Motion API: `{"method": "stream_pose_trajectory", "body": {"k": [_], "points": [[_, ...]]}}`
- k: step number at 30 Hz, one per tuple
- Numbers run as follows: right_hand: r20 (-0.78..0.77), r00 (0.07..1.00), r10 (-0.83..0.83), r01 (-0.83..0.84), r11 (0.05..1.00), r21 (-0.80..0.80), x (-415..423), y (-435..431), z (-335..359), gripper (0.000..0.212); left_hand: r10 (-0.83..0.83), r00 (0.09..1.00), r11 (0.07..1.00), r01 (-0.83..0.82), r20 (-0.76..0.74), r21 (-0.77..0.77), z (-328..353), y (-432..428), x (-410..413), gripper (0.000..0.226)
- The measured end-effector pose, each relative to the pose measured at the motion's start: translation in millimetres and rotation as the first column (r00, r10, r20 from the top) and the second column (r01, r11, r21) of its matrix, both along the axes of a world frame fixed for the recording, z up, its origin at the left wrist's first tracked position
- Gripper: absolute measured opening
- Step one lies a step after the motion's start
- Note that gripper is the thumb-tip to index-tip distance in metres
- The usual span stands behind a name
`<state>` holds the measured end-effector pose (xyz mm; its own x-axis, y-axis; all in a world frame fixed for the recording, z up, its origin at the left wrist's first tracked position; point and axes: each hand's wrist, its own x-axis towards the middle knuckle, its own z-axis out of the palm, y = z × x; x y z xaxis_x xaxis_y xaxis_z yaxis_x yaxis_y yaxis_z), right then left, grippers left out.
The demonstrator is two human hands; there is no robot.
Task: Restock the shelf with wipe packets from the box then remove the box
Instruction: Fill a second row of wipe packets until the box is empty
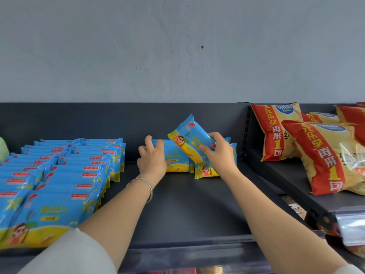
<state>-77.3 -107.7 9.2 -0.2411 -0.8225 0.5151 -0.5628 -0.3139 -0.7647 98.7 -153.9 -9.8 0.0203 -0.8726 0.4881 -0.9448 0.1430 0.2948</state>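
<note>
On the dark shelf (pixel 187 210), at the back, stand a few blue and yellow wipe packets. My left hand (pixel 152 157) grips the left upright packet (pixel 177 159) by its top edge. My right hand (pixel 219 153) holds a tilted wipe packet (pixel 189 137) above another upright packet (pixel 205 171) at the back right. Two long rows of the same wipe packets (pixel 59 184) fill the shelf's left part. The box is out of view.
Red and yellow snack bags (pixel 324 151) lie on the neighbouring shelf to the right, past a dark divider (pixel 276 178). A clear price strip (pixel 351 228) juts out at the lower right. A grey wall (pixel 177 46) rises behind the shelf. A green object (pixel 3 149) shows at the far left.
</note>
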Motion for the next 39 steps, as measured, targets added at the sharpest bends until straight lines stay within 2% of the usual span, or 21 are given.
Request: {"method": "stream_pose_trajectory", "body": {"k": [5, 8, 12, 14, 17, 19, 20, 21, 22, 24, 25, 27, 32, 34, 37, 39], "points": [[0.029, 1.000, -0.006, 0.007, 1.000, -0.011, -3.1, -4.5, -1.0, 0.028, -0.075, 0.990, 0.997, 0.077, -0.117, 0.009, -0.5, -8.0, -7.0, 0.062], [0.005, 1.000, -0.013, 0.013, 1.000, 0.022, -3.3, -8.3, -3.7, 0.030, -0.093, 0.966, 0.995, 0.101, -0.240, 0.020, -1.0, -10.5, -4.9, 0.065], [-0.028, 0.998, 0.052, -0.051, 0.997, 0.055, -1.9, -10.1, -4.8, 0.034, -0.080, 0.881, 0.995, 0.097, -0.467, 0.014, -1.9, -15.6, 4.1, 0.045], [-0.079, 0.993, 0.086, -0.079, 0.993, 0.086, -1.0, -11.4, -6.4, 0.035, -0.046, 0.785, 0.996, 0.083, -0.618, 0.030, 0.7, -16.1, 6.8, 0.030], [-0.217, 0.971, 0.096, -0.059, 0.984, 0.169, 2.3, -13.4, -9.4, 0.041, 0.037, 0.506, 0.996, 0.049, -0.862, 0.071, 8.0, -13.1, 10.5, 0.014], [-0.411, 0.908, 0.085, -0.004, 0.981, 0.194, 9.4, -12.8, -8.3, 0.044, 0.059, 0.355, 0.994, 0.070, -0.933, 0.090, 12.2, -10.5, 13.6, 0.013], [-0.519, 0.851, 0.076, 0.024, 0.983, 0.182, 14.4, -13.2, -6.6, 0.045, 0.051, 0.337, 0.991, 0.097, -0.940, 0.089, 12.8, -10.1, 15.1, 0.019], [-0.608, 0.791, 0.065, 0.044, 0.986, 0.164, 20.4, -14.7, -4.5, 0.046, 0.022, 0.378, 0.990, 0.121, -0.926, 0.073, 12.6, -9.4, 16.3, 0.025], [-0.668, 0.743, 0.048, 0.064, 0.988, 0.142, 26.7, -16.8, -2.3, 0.046, -0.019, 0.467, 0.989, 0.138, -0.884, 0.051, 12.3, -7.9, 17.3, 0.028], [-0.725, 0.689, -0.001, 0.113, 0.988, 0.106, 38.7, -22.7, -1.2, 0.045, -0.107, 0.710, 0.987, 0.162, -0.697, 0.014, 9.1, -6.7, 18.3, 0.026], [-0.741, 0.671, -0.033, 0.140, 0.987, 0.083, 44.1, -26.3, -2.4, 0.046, -0.144, 0.801, 0.984, 0.178, -0.582, 0.002, 6.7, -6.6, 18.1, 0.024], [-0.757, 0.646, -0.097, 0.182, 0.983, 0.029, 52.4, -31.3, -6.3, 0.047, -0.186, 0.898, 0.979, 0.205, -0.400, 0.005, 0.1, -6.2, 17.3, 0.029], [-0.718, 0.677, -0.162, 0.197, 0.980, -0.035, 50.1, -31.4, -9.1, 0.056, -0.164, 0.977, 0.985, 0.169, -0.138, 0.023, -11.5, 0.0, 20.6, 0.061], [-0.690, 0.710, -0.141, 0.174, 0.985, -0.023, 38.6, -25.0, -3.5, 0.060, -0.136, 0.987, 0.990, 0.139, -0.084, 0.022, -12.0, 2.1, 19.7, 0.066], [-0.646, 0.762, -0.038, 0.143, 0.983, 0.111, 3.9, -10.1, 15.2, 0.050, -0.089, 0.996, 0.996, 0.089, -0.007, 0.017, -10.8, 6.2, 15.0, 0.069], [-0.674, 0.732, 0.097, 0.142, 0.946, 0.291, -23.1, -0.1, 25.8, 0.047, -0.072, 0.995, 0.997, 0.072, 0.068, -0.002, -10.9, 8.0, 12.1, 0.073]]}}
